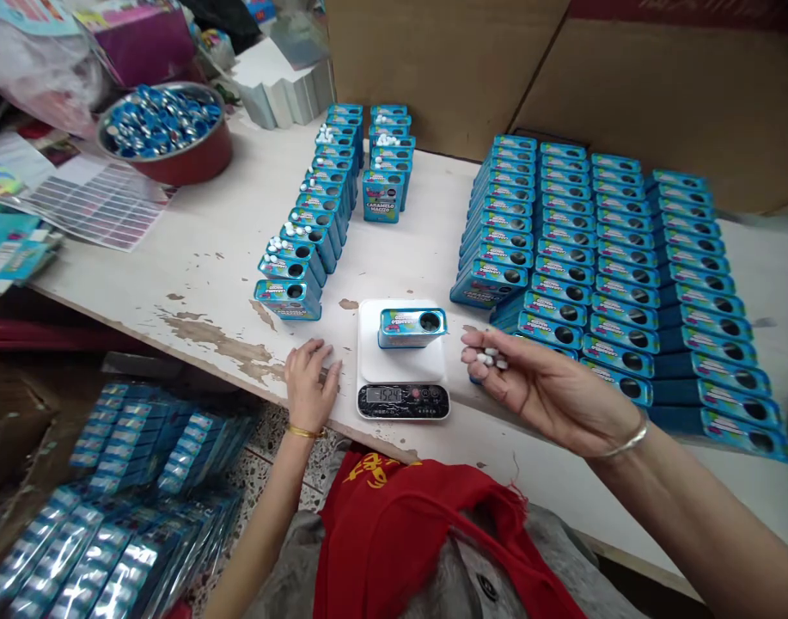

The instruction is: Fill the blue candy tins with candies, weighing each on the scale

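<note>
A blue candy tin (412, 328) with a dark round hole in its top stands on the white pan of a small digital scale (401, 364). The scale's lit display reads about 1524; I cannot make out a decimal point. To the right of the tin, my right hand (528, 378) is turned palm up with its fingers curled around several small white candies (491, 358). My left hand (311, 383) lies on the table just left of the scale, fingers spread, holding nothing.
Rows of blue tins (565, 249) fill the right side. Two more rows (320, 202) stand behind the scale, some topped with white candies. A red bowl (193, 155) holds blue-silver caps. Wrapped tin packs (110, 524) lie below left. Cardboard boxes (432, 69) line the back.
</note>
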The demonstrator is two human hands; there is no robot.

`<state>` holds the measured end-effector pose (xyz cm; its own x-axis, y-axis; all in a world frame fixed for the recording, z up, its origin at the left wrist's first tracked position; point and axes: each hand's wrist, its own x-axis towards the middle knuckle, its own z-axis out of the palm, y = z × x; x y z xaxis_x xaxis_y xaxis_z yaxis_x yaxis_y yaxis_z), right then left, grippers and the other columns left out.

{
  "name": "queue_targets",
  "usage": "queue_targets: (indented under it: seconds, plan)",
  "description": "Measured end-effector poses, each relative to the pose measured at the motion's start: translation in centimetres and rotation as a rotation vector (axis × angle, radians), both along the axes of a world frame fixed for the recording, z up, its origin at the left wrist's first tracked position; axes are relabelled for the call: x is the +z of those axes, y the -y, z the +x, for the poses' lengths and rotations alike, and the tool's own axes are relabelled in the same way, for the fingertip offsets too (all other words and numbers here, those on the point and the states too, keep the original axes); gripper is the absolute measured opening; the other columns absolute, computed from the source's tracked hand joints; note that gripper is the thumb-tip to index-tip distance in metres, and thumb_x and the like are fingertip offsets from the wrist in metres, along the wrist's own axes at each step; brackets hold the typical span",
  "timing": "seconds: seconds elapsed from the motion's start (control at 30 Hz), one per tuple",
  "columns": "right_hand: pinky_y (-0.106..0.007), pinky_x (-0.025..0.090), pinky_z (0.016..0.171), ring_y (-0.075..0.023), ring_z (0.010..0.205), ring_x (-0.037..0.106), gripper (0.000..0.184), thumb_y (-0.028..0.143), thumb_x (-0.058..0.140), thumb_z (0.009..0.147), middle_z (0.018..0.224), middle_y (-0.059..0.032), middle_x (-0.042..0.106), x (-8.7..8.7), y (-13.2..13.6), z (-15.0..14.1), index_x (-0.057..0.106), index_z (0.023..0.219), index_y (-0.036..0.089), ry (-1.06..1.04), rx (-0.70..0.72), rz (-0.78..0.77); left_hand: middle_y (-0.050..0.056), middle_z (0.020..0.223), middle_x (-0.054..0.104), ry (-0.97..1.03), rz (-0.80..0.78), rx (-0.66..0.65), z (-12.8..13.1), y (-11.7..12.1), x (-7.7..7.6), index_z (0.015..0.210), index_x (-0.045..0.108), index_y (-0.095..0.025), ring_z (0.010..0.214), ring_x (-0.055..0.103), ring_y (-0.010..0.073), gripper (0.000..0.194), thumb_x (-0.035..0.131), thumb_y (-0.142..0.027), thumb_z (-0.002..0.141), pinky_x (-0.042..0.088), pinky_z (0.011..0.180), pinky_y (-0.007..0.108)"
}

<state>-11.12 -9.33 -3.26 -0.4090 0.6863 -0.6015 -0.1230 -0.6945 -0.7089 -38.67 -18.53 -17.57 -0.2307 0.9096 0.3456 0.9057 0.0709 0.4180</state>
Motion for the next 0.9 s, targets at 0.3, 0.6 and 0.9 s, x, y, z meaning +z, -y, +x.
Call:
queue_targets:
  seconds: [0.3, 0.6, 0.9]
  plan:
    - [-0.017, 0.037, 0.044, -0.0065, 0.052, 0.046, 0.023, 0.035, 0.066, 0.079, 0.069, 0.0007, 0.056, -0.2, 1.1, 1.0, 0.061, 0.094, 0.019, 0.046, 0.074, 0.048, 0.010, 0.114, 0.059, 0.000, -0.004, 0.005, 0.1, -0.1, 0.1, 0.106, 0.059, -0.020, 0.111, 0.052, 0.0253, 0.024, 0.052, -0.033, 0.087, 0.036, 0.098, 0.045]
    - [-0.020, 0.021, 0.040, -0.0052, 0.043, 0.034, 0.033, 0.047, 0.064, 0.078, 0.055, 0.0026, 0.052, 0.4, -0.2, -0.7, 0.061, 0.087, 0.016, 0.198, 0.150, 0.294, 0.011, 0.114, 0.058, 0.012, -0.012, 0.000, 0.0, 0.0, 0.1, 0.106, 0.059, -0.019, 0.111, 0.052, 0.0250, 0.025, 0.052, -0.032, 0.087, 0.036, 0.099, 0.045]
    - [-0.023, 0.025, 0.045, -0.0071, 0.049, 0.036, 0.029, 0.044, 0.062, 0.079, 0.054, 0.0037, 0.046, 0.4, -1.9, -3.9, 0.065, 0.082, 0.015, 0.277, 0.217, 0.604, 0.010, 0.113, 0.059, 0.015, 0.002, 0.000, -0.1, 0.0, 0.1, 0.105, 0.059, -0.019, 0.110, 0.052, 0.0244, 0.023, 0.052, -0.032, 0.087, 0.036, 0.099, 0.045]
